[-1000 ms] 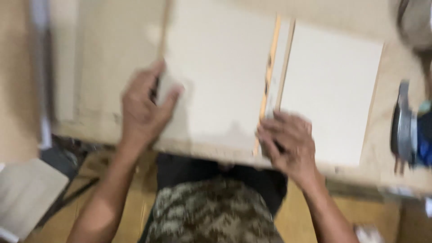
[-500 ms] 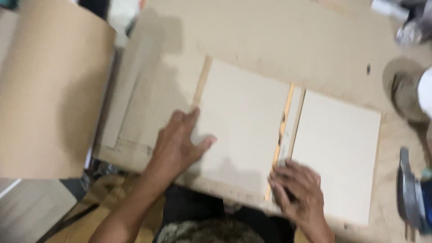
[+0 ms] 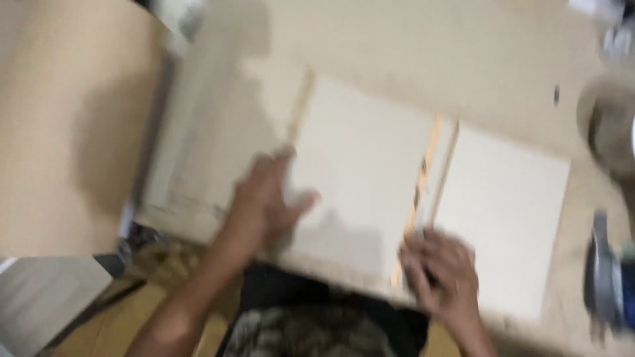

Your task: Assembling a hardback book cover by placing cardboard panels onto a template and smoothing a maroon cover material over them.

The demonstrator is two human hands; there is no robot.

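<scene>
Two pale square boards lie side by side on a dusty workbench (image 3: 410,59). My left hand (image 3: 264,198) lies flat, fingers apart, on the left edge of the larger left board (image 3: 360,172). My right hand (image 3: 440,274) rests at the near end of the narrow gap between that board and the right board (image 3: 503,211), fingers curled at the seam. A thin tan strip (image 3: 420,192) shows along the gap. The picture is blurred, so I cannot tell whether the right hand grips anything.
A large tan sheet (image 3: 66,119) leans at the left. A grey-blue power tool (image 3: 605,284) sits at the right edge, with a round grey object (image 3: 612,129) above it. Lower left shows a grey panel (image 3: 46,297) and the floor.
The view has swung left and tilted, so the boards now sit right of centre. Both hands have kept their places on the boards.
</scene>
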